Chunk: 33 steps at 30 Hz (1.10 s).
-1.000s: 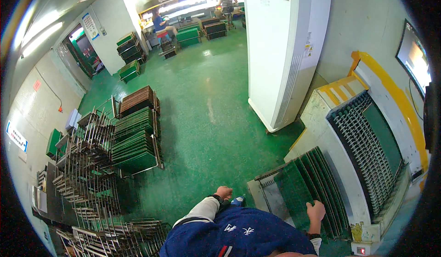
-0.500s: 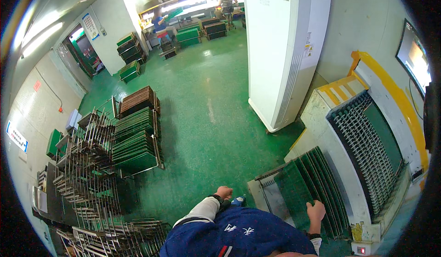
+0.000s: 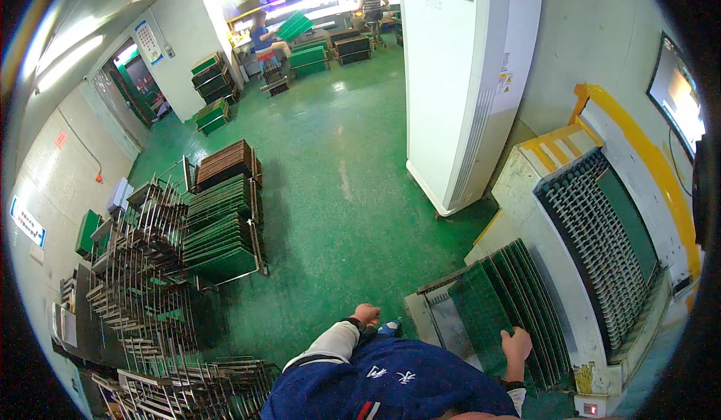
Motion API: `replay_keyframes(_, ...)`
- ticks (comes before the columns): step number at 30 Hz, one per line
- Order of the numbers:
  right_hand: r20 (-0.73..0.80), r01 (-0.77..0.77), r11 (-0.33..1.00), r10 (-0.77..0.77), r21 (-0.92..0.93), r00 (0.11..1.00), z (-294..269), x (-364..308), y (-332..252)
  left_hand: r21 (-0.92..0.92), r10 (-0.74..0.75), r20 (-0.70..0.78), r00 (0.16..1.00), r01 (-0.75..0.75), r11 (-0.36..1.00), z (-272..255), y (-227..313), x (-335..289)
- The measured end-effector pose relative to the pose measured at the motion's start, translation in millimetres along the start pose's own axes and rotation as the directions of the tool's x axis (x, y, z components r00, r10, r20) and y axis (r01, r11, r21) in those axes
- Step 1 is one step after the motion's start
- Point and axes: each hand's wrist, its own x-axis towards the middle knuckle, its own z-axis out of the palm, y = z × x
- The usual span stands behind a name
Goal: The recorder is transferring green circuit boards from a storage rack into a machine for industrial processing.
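My left hand (image 3: pixel 366 315) is curled into a loose fist in front of my body, above the green floor, with nothing showing in it. To the right, my right hand (image 3: pixel 516 343) has its fingers bent inward over a row of thin green boards (image 3: pixel 481 307). Whether those fingers pinch a board edge or only rest against it is hidden. The boards stand on edge, leaning side by side, in a pale rack (image 3: pixel 443 322). Beside them is a light-coloured machine (image 3: pixel 518 176) with a sloping bed of rollers (image 3: pixel 593 247), and a green board (image 3: pixel 627 217) lies along the bed's far side.
A tall white cabinet unit (image 3: pixel 458 104) stands ahead. Left are racks of green boards (image 3: pixel 221 240), a brown stack (image 3: pixel 225 166) and many metal frames (image 3: pixel 143 285). A screen (image 3: pixel 676 93) hangs on the right wall. People work at a lit bench (image 3: pixel 315 10) far back.
My hands and the boards beside me keep their places. At the far bench, a seated person's green board has come up and shows more of its face.
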Motion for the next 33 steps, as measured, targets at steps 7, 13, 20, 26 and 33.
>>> replay_keyframes(7, 0.013, 0.003, 1.000, -0.003, 0.016, 1.000, 2.9, 1.0, 1.6, -0.016, 0.007, -0.012, 1.000, -0.007, 1.000, -0.3, 1.0, -5.0)
replay_keyframes(13, 0.039, -0.011, 1.000, 0.010, 0.020, 0.999, -5.6, -1.7, -5.8, -0.010, 0.014, -0.018, 1.000, -0.014, 1.000, -4.1, -5.2, 2.1)
replay_keyframes(20, 0.038, -0.027, 0.999, 0.026, 0.023, 0.999, -7.4, -2.1, -7.0, 0.004, -0.017, 0.012, 1.000, 0.017, 1.000, -7.6, -7.4, 8.0)
replay_keyframes(26, 0.031, -0.023, 1.000, 0.023, 0.016, 0.999, -4.5, -1.8, -5.2, 0.016, -0.016, -0.006, 1.000, 0.016, 1.000, -6.0, -6.3, 4.4)
replay_keyframes(33, 0.039, -0.031, 0.999, 0.030, 0.023, 0.999, -2.2, -0.9, -3.7, 0.017, -0.022, -0.050, 0.999, 0.023, 1.000, -1.7, -4.4, 1.2)
